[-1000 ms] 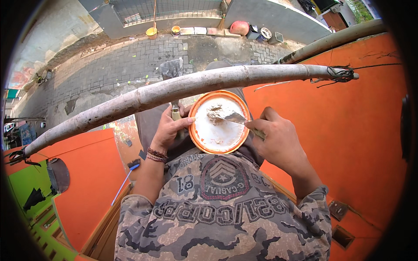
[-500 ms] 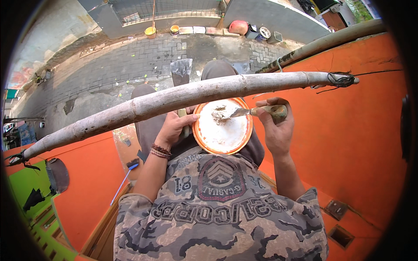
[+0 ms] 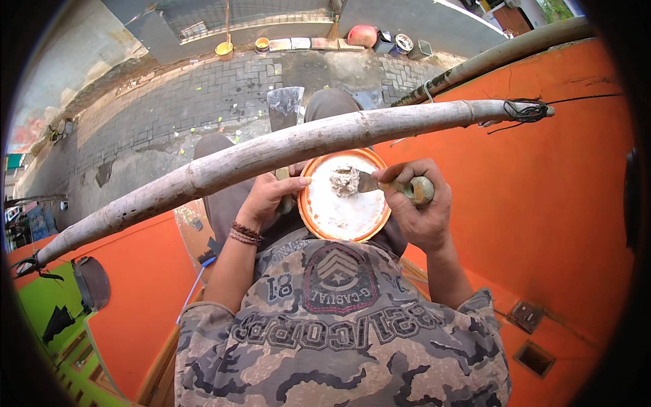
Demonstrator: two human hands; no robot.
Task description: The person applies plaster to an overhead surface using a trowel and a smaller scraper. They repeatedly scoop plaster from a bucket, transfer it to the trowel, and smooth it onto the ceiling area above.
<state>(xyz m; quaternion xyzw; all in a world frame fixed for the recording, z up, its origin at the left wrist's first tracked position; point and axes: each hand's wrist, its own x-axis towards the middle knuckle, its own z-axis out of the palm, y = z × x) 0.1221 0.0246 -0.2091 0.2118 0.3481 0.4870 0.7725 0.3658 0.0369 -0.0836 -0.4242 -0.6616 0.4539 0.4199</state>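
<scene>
An orange-rimmed bucket (image 3: pixel 309 222) of white paste (image 3: pixel 342 216) sits in front of my torso, between my legs. My left hand (image 3: pixel 266 197) is closed at its left side, thumb over the rim, and also grips the handle of a wide scraper. That scraper's paste-smeared blade (image 3: pixel 285 102) points away from me, beyond the bamboo pole. My right hand (image 3: pixel 422 214) is wrapped round the wooden handle of a putty knife (image 3: pixel 422 190). Its blade dips into the paste beside a rough, lumpy mound (image 3: pixel 344 181). The blade's tip is hidden in the paste.
A bamboo pole (image 3: pixel 271 150), tied with black cord at its right end, crosses above my hands. An orange wall (image 3: pixel 515 203) stands at the right. Far below, a paved lane (image 3: pixel 183 108) holds buckets and a red rounded object (image 3: pixel 363 36). A blue broom (image 3: pixel 196 288) lies lower left.
My right hand has turned the putty knife, so its handle end now faces me more, and has shifted slightly left. A bigger lump of paste shows at the blade. The left hand keeps its hold.
</scene>
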